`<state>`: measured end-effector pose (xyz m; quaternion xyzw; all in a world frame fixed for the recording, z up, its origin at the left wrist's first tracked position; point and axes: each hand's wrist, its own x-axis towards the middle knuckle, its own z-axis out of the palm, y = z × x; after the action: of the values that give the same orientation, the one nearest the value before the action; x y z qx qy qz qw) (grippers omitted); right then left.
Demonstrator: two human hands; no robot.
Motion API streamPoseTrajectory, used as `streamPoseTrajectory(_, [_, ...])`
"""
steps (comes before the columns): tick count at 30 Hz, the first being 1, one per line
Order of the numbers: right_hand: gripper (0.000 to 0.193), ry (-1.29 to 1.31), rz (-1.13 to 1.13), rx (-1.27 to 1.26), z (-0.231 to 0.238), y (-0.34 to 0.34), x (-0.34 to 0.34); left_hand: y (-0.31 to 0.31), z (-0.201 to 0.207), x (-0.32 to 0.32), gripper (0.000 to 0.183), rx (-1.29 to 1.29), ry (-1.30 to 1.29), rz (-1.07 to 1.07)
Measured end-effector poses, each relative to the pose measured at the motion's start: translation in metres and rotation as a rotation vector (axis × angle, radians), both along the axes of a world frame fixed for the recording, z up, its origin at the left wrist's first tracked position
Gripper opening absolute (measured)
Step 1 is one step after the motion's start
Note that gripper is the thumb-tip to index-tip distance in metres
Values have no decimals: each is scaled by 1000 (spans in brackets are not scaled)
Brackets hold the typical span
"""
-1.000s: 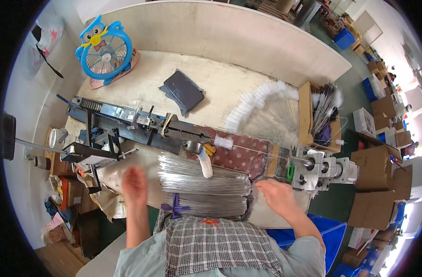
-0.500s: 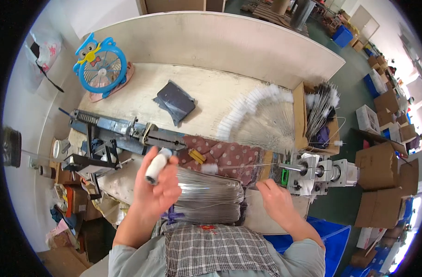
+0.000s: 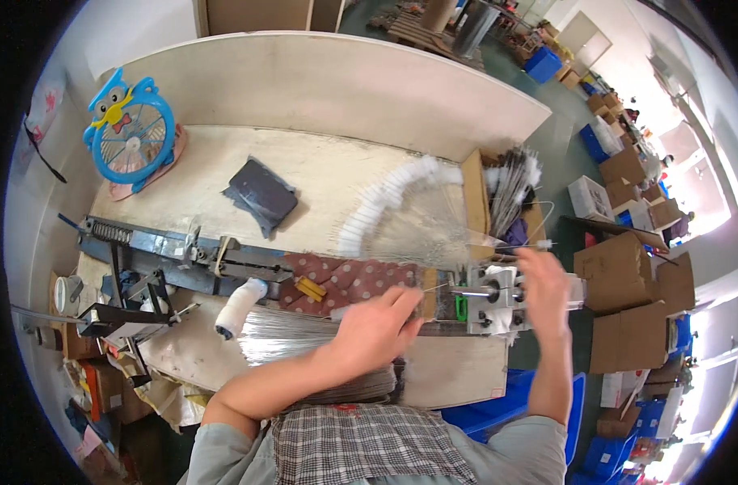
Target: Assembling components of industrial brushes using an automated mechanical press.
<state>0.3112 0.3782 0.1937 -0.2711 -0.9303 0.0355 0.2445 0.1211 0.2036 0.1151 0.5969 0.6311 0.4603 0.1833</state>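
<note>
My left hand (image 3: 373,327) is closed over the middle of the bench, its fingers pinching a thin wire brush. The wire's bare end (image 3: 436,288) sticks out past the fingertips toward the clamp device, and a whitish tip shows beside the wrist. My right hand (image 3: 545,291) is raised over the right side of the metal clamp device (image 3: 490,297); its fingers are smeared by motion, so what they hold is unclear. A white thread spool (image 3: 241,309) rests against the bundle of metal wires (image 3: 276,335), which my left forearm partly covers.
White-tipped wire brushes (image 3: 385,202) fan across the bench beside a cardboard box (image 3: 476,194) full of wires. A dotted cloth (image 3: 361,279) bears a yellow block (image 3: 310,289). A black metal fixture (image 3: 130,303), blue owl-shaped fan (image 3: 133,144) and dark packet (image 3: 261,196) stand farther left.
My left hand has let go of the thread spool and moved right to the wire brush. My right hand has risen from the bench's front to the clamp device. The whole view has shifted.
</note>
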Motion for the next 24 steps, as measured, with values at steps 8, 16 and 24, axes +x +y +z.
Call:
streamPoseTrajectory(8, [15,42,92,-282,-61,-8,-54,69,-34,-13,9,-38,633,153])
streamPoseTrajectory(16, [14,-130,343,-475,-41,-8,-72,7,-2,-15,17,160,420,134])
streamPoseTrajectory(24, [10,52,640,-395,-70,-76,-181,-110,-29,-46,18,-251,-909,563])
